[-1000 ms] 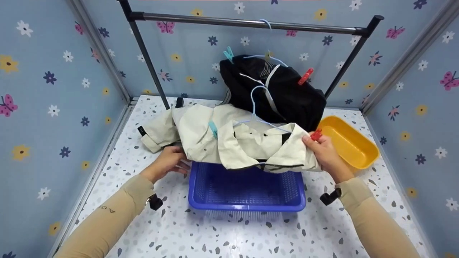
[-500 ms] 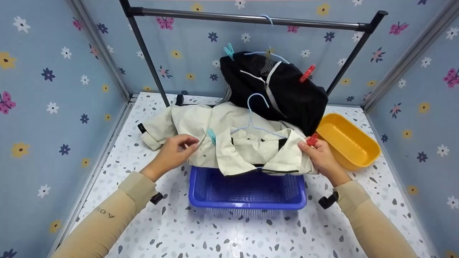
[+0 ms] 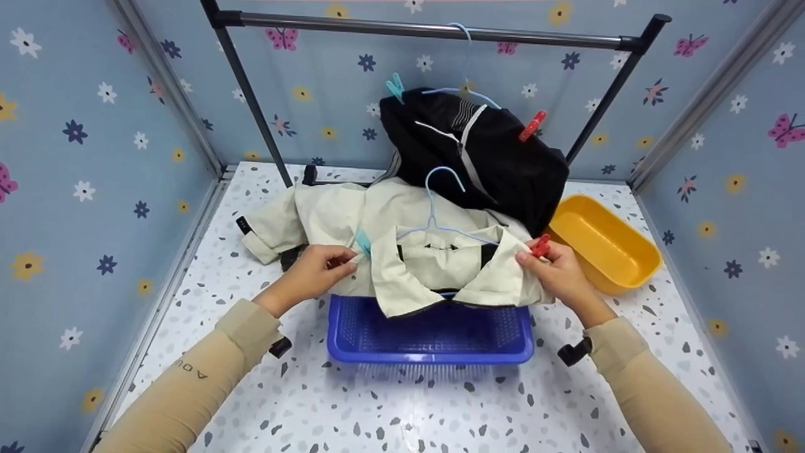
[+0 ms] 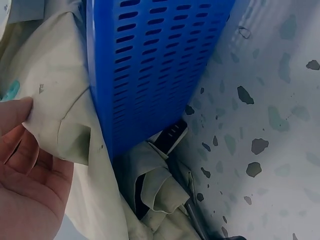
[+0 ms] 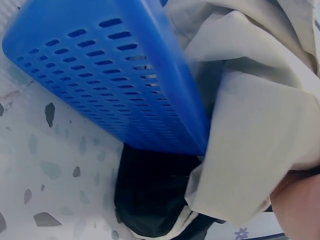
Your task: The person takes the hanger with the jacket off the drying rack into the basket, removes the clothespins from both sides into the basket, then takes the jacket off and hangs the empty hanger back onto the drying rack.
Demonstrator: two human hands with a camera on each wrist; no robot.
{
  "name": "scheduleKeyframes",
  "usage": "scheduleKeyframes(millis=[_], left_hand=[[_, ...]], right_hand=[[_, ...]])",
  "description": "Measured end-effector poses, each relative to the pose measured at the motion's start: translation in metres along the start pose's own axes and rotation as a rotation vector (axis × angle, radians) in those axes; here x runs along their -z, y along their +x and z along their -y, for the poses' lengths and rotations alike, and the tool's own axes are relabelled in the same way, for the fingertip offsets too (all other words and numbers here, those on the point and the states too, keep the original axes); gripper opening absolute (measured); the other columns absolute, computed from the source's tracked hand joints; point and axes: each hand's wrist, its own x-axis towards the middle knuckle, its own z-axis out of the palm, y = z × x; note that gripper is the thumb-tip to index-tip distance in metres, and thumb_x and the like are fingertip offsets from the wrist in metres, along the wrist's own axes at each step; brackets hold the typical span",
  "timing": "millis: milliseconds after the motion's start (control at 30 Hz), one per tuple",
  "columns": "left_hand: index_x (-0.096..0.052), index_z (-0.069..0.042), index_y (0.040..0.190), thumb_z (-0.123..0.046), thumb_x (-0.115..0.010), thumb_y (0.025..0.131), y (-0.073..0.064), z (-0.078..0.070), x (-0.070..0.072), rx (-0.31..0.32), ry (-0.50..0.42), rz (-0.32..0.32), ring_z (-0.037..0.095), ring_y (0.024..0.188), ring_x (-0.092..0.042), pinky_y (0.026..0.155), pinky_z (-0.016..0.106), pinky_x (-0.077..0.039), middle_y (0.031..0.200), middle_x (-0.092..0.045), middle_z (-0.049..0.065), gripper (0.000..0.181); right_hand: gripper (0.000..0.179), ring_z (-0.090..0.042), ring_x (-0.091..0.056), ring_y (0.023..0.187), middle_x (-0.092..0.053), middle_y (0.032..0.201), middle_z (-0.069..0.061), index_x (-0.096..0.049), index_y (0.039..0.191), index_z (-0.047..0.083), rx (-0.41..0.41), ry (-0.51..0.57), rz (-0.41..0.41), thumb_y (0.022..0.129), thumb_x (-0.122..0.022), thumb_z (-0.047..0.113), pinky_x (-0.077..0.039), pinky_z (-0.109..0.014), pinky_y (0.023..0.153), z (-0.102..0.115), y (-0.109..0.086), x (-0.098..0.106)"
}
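A cream jacket (image 3: 333, 211) lies over the back of a blue basket (image 3: 431, 357), its collar facing the front. A light-blue hanger (image 3: 433, 217) sits inside the collar, hook up and off the rail. My left hand (image 3: 311, 274) pinches the jacket's left shoulder beside a teal clothespin (image 3: 363, 241); in the left wrist view the thumb lies on the cloth, with fingers behind it. The other shoulder is gripped by my right hand (image 3: 558, 269), next to a red clothespin (image 3: 539, 246). Only a little of that hand shows in the right wrist view.
Behind, a black garment (image 3: 427, 141) hangs by a blue hanger from the dark rack rail (image 3: 377, 27), with a teal and a red clothespin on it. A yellow tub (image 3: 651, 267) stands at right on the speckled floor. Patterned walls enclose the back and sides.
My left hand has come up from under the jacket's left edge to pinch its shoulder by the teal clothespin. The hanger's hook has dropped slightly; my right hand keeps its grip.
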Motion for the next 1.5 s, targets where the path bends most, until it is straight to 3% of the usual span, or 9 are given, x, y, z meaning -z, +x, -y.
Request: scheduleKeyframes(millis=[67,200,433,533,733,900,1300,1500], left_hand=[[-0.082,-0.004,0.105,-0.008,-0.073,0.103,-0.001,0.001,0.001,0.000,0.002,-0.005,0.010,0.080,-0.061,0.076,0.024,-0.052,0.089,-0.076,0.006,0.010],[-0.082,-0.004,0.106,-0.009,-0.073,0.103,-0.002,0.003,0.000,0.015,-0.010,-0.018,0.011,0.081,-0.063,0.077,0.025,-0.052,0.092,-0.077,0.008,0.011],[-0.081,-0.004,0.106,-0.011,-0.072,0.105,-0.004,0.009,-0.006,0.014,-0.039,-0.049,0.010,0.082,-0.065,0.077,0.024,-0.053,0.096,-0.079,0.009,0.012],[-0.080,-0.003,0.105,-0.011,-0.072,0.105,-0.005,0.012,-0.009,0.009,-0.052,-0.056,0.009,0.079,-0.062,0.074,0.022,-0.050,0.094,-0.078,0.008,0.012],[-0.081,-0.002,0.105,-0.009,-0.072,0.104,-0.006,0.016,-0.011,0.025,-0.062,-0.067,0.006,0.077,-0.060,0.073,0.019,-0.049,0.092,-0.077,0.008,0.012],[-0.081,-0.002,0.104,-0.009,-0.072,0.104,-0.006,0.016,-0.011,0.026,-0.058,-0.077,0.005,0.075,-0.060,0.072,0.020,-0.049,0.090,-0.077,0.008,0.012],[-0.082,-0.003,0.106,-0.011,-0.072,0.104,-0.005,0.014,-0.010,0.054,-0.053,-0.067,0.009,0.074,-0.060,0.068,0.021,-0.048,0.088,-0.076,0.008,0.012],[-0.082,-0.003,0.103,-0.010,-0.072,0.104,-0.005,0.014,-0.010,0.030,-0.040,-0.065,0.006,0.071,-0.057,0.066,0.021,-0.047,0.083,-0.073,0.004,0.012]], right_hand=[[0.005,-0.004,-0.065,0.090,-0.074,0.094,0.013,-0.070,0.094,-0.014,0.017,-0.023,0.003,0.095,-0.074,-0.010,-0.056,-0.015,0.080,0.003,0.000,0.002],[0.011,-0.003,-0.064,0.083,-0.073,0.089,0.012,-0.071,0.102,-0.015,0.042,-0.036,0.009,0.094,-0.076,-0.010,-0.053,-0.015,0.075,0.008,-0.001,0.008],[0.028,-0.009,-0.069,0.078,-0.075,0.089,0.000,-0.064,0.119,-0.022,0.090,0.102,0.020,0.095,-0.073,-0.013,-0.058,-0.018,0.074,0.008,-0.001,0.017],[0.031,-0.010,-0.070,0.077,-0.076,0.088,-0.001,-0.063,0.122,-0.022,0.089,0.095,0.028,0.095,-0.075,-0.012,-0.057,-0.019,0.072,0.004,-0.001,0.017],[0.031,-0.008,-0.069,0.076,-0.077,0.085,0.008,-0.064,0.120,-0.018,0.013,0.006,0.011,0.092,-0.077,-0.014,-0.055,-0.018,0.069,-0.001,0.002,0.016],[0.033,-0.006,-0.068,0.077,-0.076,0.087,0.010,-0.067,0.120,-0.017,0.008,-0.031,0.003,0.091,-0.081,-0.009,-0.054,-0.017,0.067,0.004,0.003,0.021],[0.029,-0.011,-0.076,0.078,-0.081,0.089,-0.003,-0.067,0.112,-0.020,-0.022,0.038,0.030,0.092,-0.082,-0.005,-0.061,-0.020,0.072,0.014,0.001,0.029],[0.027,-0.011,-0.077,0.075,-0.081,0.086,-0.003,-0.066,0.107,-0.021,-0.024,0.053,0.050,0.092,-0.083,-0.006,-0.060,-0.021,0.070,0.012,0.001,0.029]])
